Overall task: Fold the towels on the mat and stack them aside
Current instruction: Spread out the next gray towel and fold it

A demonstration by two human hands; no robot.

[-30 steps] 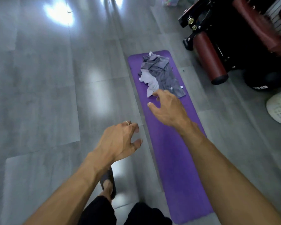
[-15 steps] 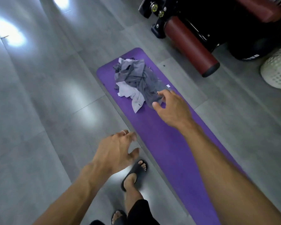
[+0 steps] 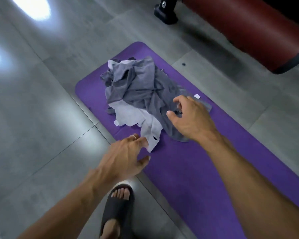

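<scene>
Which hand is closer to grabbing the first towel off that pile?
Probably the left hand: its fingertips already reach the loose pale towel corner. The right hand hovers spread over the dark grey towel, gripping nothing.

floor (image 3: 41, 104): large grey tiles, smooth, semi-glossy, with bright light reflections and thin grout lines
mat (image 3: 188, 169): purple foam-like sheet, matt, even surface, rounded corners
towels (image 3: 141, 90): soft cloth, matt, crumpled; dark grey and pale lilac-white pieces, one with a small white tag
roller (image 3: 248, 30): dark red padded cover that looks like vinyl, slight sheen, black end rim
bracket (image 3: 166, 9): black, looks like painted metal or hard plastic, with a shiny silver bolt
sandal (image 3: 117, 211): dark, matt, smooth, rubbery-looking moulded strap
ring (image 3: 133, 136): pale band on a left hand (image 3: 124, 159) finger, material unclear through blur
</scene>
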